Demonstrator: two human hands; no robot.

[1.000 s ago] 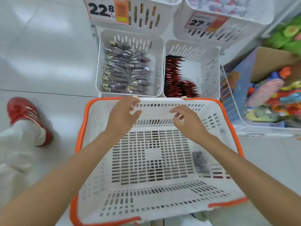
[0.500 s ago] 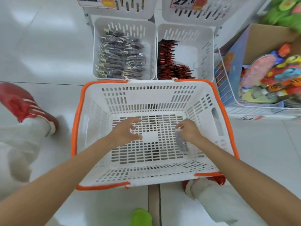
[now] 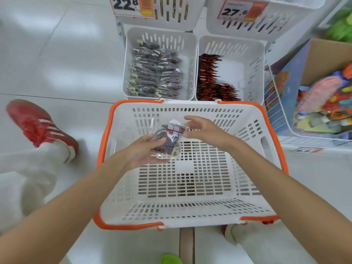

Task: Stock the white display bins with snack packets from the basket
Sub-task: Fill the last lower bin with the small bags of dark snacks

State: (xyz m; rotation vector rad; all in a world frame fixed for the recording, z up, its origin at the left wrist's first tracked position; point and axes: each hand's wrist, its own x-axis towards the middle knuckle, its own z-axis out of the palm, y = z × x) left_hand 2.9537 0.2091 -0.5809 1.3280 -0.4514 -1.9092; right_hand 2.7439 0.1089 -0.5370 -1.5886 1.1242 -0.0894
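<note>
Where the rack stands behind the basket, left bin: white slotted plastic display bin [image 3: 162, 39], filled nearly wall to wall with clear packets of dark snack pieces [image 3: 154, 73], yellowish labels toward the left.
Right bin: matching white slotted plastic bin [image 3: 255, 69], just beside the first. Red foil packets [image 3: 211, 80] stand on edge along its left side, and its white floor shows on the right.
Upper level: upper white bins [image 3: 190, 20] overhang the two below. A price card [image 3: 131, 5] reads 22.8 and a second reads 27.6. Contents not legible.
Basket: white perforated plastic shopping basket [image 3: 190, 187] with orange rim, on the floor just in front of both lower bins. Its slotted bottom shows under the hands.
Far right: cardboard box [image 3: 323, 60] of bright toys, blurred.
Left hand [image 3: 141, 153]: palm up above the basket's far half. The thumb is curled over the near end of a clear snack packet [image 3: 167, 136] with dark contents and a red-white label, with the fingers beneath it.
Right hand [image 3: 205, 130]: fingers spread and nearly straight, tips just beside the packet's right edge. Contact cannot be told.
</note>
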